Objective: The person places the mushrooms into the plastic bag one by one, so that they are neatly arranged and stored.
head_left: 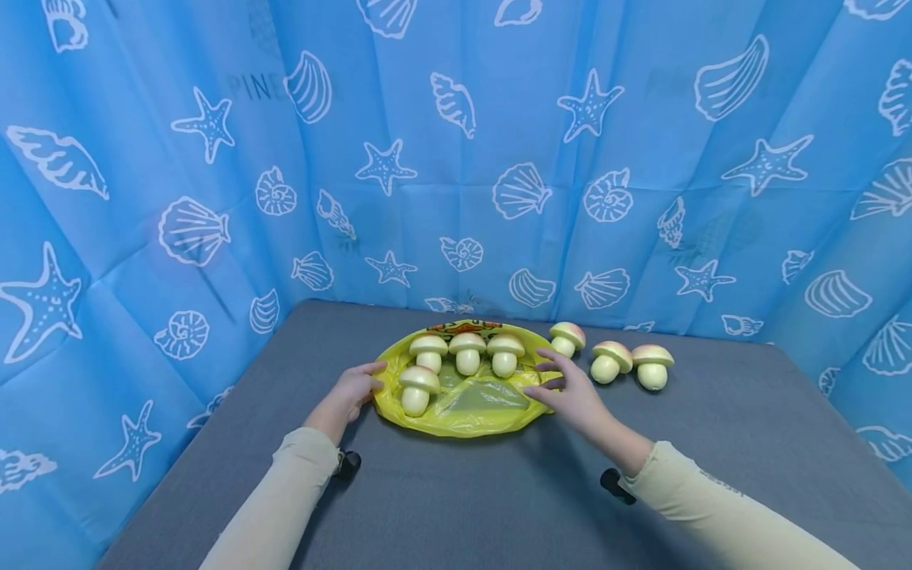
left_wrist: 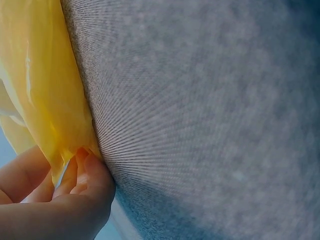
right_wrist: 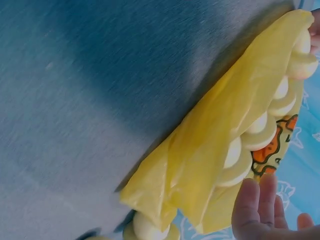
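Note:
A yellow plastic bag (head_left: 463, 426) lies spread on the table, its mouth wide and a printed orange pattern along its far edge. Several toy mushrooms (head_left: 468, 353) with pale stems and cream caps stand inside it, one nearer the front left. At the bag's left edge my left hand (head_left: 355, 389) pinches the thin plastic; the left wrist view shows the gathered yellow film (left_wrist: 55, 100) between thumb and fingers. My right hand (head_left: 570, 392) is by the right edge, fingers spread and slightly bent, with nothing gripped. In the right wrist view its fingers (right_wrist: 246, 202) reach up beside the bag's rim.
Three more mushrooms stand outside the bag on the right: one by its far right edge (head_left: 567, 339), then a middle mushroom (head_left: 609, 362) and a rightmost mushroom (head_left: 651, 366) side by side. The grey tabletop (head_left: 456, 507) meets a blue shell-print curtain (head_left: 456, 158) behind.

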Tool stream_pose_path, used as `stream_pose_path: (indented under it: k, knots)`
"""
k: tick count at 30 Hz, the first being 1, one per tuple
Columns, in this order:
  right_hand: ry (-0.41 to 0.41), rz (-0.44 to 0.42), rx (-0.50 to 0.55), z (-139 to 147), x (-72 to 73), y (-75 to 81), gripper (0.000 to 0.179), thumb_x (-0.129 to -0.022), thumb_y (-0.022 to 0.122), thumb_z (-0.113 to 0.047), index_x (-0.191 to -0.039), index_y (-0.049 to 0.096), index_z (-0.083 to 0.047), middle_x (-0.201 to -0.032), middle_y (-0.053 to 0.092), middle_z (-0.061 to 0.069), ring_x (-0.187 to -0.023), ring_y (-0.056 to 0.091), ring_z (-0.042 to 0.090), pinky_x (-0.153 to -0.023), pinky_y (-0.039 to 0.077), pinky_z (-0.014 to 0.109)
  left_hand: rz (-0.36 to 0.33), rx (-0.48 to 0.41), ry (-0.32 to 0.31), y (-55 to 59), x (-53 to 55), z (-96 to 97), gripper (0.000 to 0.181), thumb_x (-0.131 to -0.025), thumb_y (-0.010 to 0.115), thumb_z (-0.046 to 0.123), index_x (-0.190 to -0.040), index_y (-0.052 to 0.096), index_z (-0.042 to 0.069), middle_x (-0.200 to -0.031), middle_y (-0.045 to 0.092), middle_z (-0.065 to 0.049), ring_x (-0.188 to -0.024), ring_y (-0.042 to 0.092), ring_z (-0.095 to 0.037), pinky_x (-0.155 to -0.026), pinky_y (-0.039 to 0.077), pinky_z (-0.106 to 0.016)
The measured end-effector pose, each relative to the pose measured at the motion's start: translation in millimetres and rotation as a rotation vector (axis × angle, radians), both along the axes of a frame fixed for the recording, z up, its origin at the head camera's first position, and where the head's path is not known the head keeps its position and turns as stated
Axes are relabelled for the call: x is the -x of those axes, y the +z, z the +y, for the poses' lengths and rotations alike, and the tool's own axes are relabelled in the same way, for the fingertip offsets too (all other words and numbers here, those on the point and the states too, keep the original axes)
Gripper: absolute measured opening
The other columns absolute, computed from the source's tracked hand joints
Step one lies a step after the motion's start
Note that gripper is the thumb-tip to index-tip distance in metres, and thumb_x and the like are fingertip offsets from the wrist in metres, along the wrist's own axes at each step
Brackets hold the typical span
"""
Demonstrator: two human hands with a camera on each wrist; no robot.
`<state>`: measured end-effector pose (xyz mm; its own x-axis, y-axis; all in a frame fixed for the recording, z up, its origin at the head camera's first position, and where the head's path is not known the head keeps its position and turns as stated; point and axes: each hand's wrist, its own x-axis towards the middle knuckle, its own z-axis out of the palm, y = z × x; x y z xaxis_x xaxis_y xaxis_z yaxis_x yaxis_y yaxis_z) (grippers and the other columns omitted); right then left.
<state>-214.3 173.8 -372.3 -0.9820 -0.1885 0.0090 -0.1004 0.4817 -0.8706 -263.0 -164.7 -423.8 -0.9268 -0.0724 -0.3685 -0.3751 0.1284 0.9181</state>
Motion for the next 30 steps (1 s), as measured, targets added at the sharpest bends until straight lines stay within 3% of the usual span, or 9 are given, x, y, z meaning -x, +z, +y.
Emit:
stream_pose_path:
  k: [10, 19, 30]
  knots:
    - [0.027, 0.104, -0.07, 19.3, 5.0, -5.8, 0.068, -0.095, 0.069, -0.011, -0.152, 0.034, 0.003, -0.143, 0.044, 0.035, -0.116, 0.056, 0.048, -0.082, 0.057, 0.046, -0.004, -0.001, 0.01, -0.7, 1.0, 0.0, 0.055, -0.099, 0.044, -0.008, -0.152, 0.042, 0.004, -0.164, 0.024, -0.021, -0.149, 0.027, -0.037, -0.12, 0.028, -0.048]
    - [-0.001, 0.185, -0.142, 35.8, 13.0, -13.6, 0.066, -0.093, 0.07, -0.007, -0.148, 0.037, 0.008, -0.137, 0.047, 0.034, -0.113, 0.057, 0.048, -0.081, 0.058, 0.048, -0.02, 0.016, 0.025, -2.5, 2.5, 0.1, 0.055, -0.099, 0.044, -0.007, -0.152, 0.043, 0.006, -0.164, 0.024, -0.02, -0.148, 0.03, -0.037, -0.12, 0.029, -0.048]
    - [-0.012, 0.324, -0.291, 51.8, 17.4, -17.2, 0.068, -0.089, 0.075, -0.006, -0.145, 0.04, 0.012, -0.131, 0.051, 0.034, -0.113, 0.055, 0.049, -0.092, 0.049, 0.061, -0.032, 0.032, 0.027, -3.1, 3.5, 0.2, 0.055, -0.099, 0.045, -0.006, -0.152, 0.044, 0.007, -0.164, 0.024, -0.02, -0.147, 0.031, -0.037, -0.119, 0.031, -0.047]
